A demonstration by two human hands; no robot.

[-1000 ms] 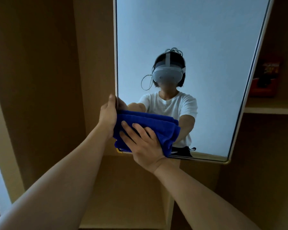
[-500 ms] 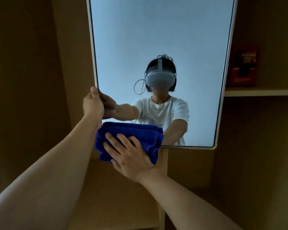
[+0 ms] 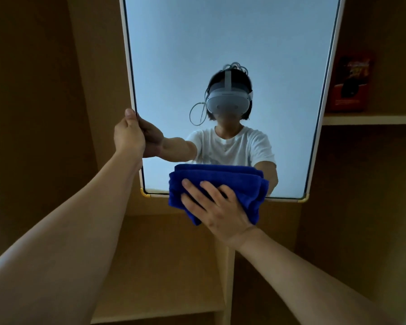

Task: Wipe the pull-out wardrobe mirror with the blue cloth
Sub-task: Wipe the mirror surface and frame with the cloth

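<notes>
- A red box (image 3: 351, 83) stands on the wardrobe shelf (image 3: 370, 119) to my right.
- Below me runs an upright wooden divider (image 3: 225, 277).

You see mirror (image 3: 220, 43) glossy glass, smooth pale frame | cloth (image 3: 220, 179) blue plush (folded) | shelf (image 3: 370, 118) matt wood

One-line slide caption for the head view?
Left hand grips the mirror edge while right hand presses the blue cloth along its bottom.
</notes>
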